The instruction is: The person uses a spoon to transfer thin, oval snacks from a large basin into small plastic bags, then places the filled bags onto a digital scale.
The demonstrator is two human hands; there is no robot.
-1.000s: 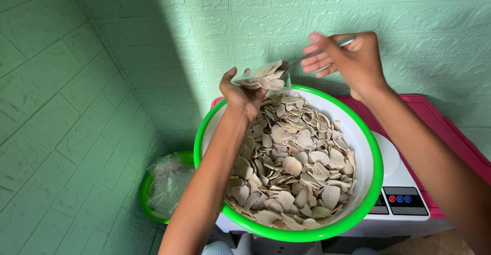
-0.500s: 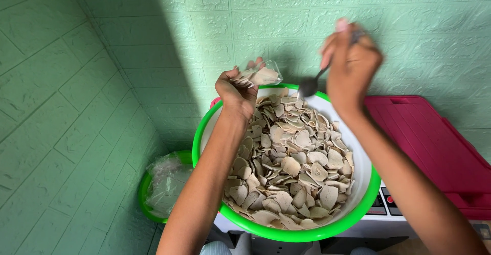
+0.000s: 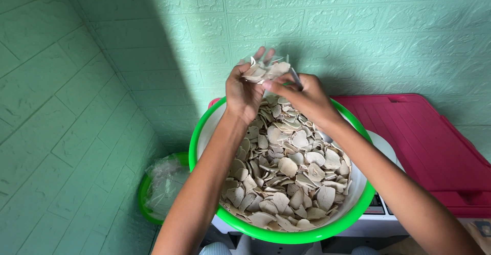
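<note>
Head view is looking straight down: the left hand (image 3: 244, 89) is gripping a small clear bag (image 3: 263, 71) stuffed with pale chips, raised above the far rim of the big green-rimmed basin (image 3: 202, 132), mouth tilting toward the wall. The right hand (image 3: 302, 97) is pinching a metal spoon (image 3: 295, 78), touching the bag; its handle is running up and away, long axis slanting toward the wall. More flat beige chips (image 3: 289, 175) are filling the basin, which is sitting on a white appliance (image 3: 381, 211) beside a red lid (image 3: 434, 147). Green embossed wall panels (image 3: 102, 81) are surrounding everything; 1 smaller green bowl (image 3: 148, 198) holding plastic is lying lower left.
</note>
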